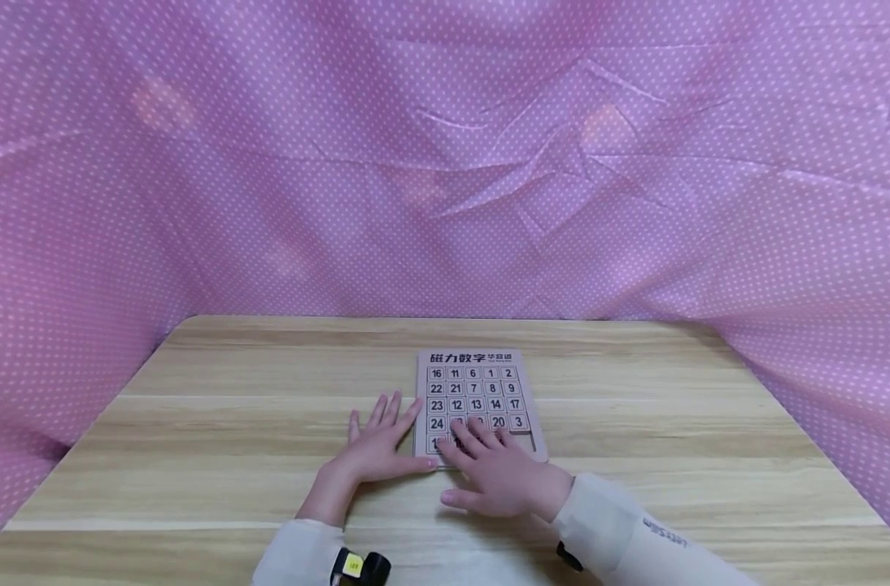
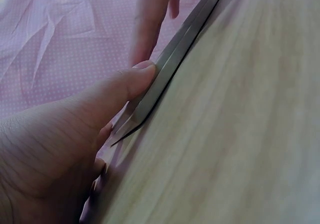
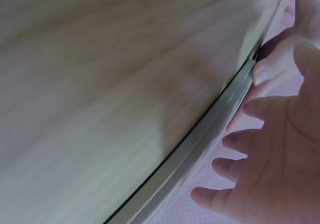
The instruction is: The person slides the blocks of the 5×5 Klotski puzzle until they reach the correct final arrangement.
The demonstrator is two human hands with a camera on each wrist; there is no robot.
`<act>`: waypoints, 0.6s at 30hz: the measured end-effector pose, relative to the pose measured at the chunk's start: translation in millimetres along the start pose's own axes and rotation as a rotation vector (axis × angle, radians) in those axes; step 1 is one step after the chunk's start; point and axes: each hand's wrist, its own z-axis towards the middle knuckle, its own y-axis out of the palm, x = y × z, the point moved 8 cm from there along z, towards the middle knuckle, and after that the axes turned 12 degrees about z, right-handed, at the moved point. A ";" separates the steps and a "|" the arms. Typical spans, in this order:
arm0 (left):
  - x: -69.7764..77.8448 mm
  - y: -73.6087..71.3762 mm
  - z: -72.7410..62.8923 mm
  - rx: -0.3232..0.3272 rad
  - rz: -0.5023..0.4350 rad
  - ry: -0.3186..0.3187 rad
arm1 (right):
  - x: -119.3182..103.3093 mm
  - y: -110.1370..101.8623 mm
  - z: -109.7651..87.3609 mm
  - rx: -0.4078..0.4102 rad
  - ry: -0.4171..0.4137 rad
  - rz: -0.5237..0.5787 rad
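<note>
A number sliding puzzle (image 1: 422, 378) lies flat on the table, its numbered tiles in rows below a printed heading, with a gap at the lower right. My left hand (image 1: 377, 450) is spread at its lower left corner, the thumb touching the front edge and the index finger along the left side. In the left wrist view the thumb tip (image 2: 142, 73) presses on the board's edge (image 2: 172, 67). Over the lower rows my right hand (image 1: 498, 476) extends its slightly bent fingers, covering several tiles. Whether those fingertips touch the tiles I cannot tell.
A light wood table (image 1: 233, 407) surrounds the puzzle on every side. Behind and beside it hangs a pink dotted cloth (image 1: 445, 203). Each wrist carries a small black camera, the left one (image 1: 360, 566) with a yellow label.
</note>
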 end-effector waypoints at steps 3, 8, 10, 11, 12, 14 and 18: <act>-0.2 0.8 -0.4 -0.001 0.005 0.003 | -5.8 1.1 4.4 -0.011 -0.008 -0.004; -1.3 0.6 -0.9 0.004 0.002 0.013 | -10.5 1.5 7.7 -0.033 0.005 0.000; -1.8 1.0 -0.6 0.002 0.007 0.010 | -10.5 1.7 7.9 -0.041 0.014 0.000; -1.9 0.9 -0.4 0.004 0.006 0.011 | -10.3 1.6 7.9 -0.046 0.019 0.003; -1.7 0.8 -0.4 0.004 0.005 0.012 | -9.9 1.7 7.9 -0.047 0.020 0.005; -1.3 0.8 -0.3 0.002 0.005 0.011 | -9.3 1.2 7.5 -0.049 0.022 0.011; -0.6 0.4 -0.6 -0.003 0.001 0.010 | -6.7 0.0 6.0 -0.052 0.025 0.031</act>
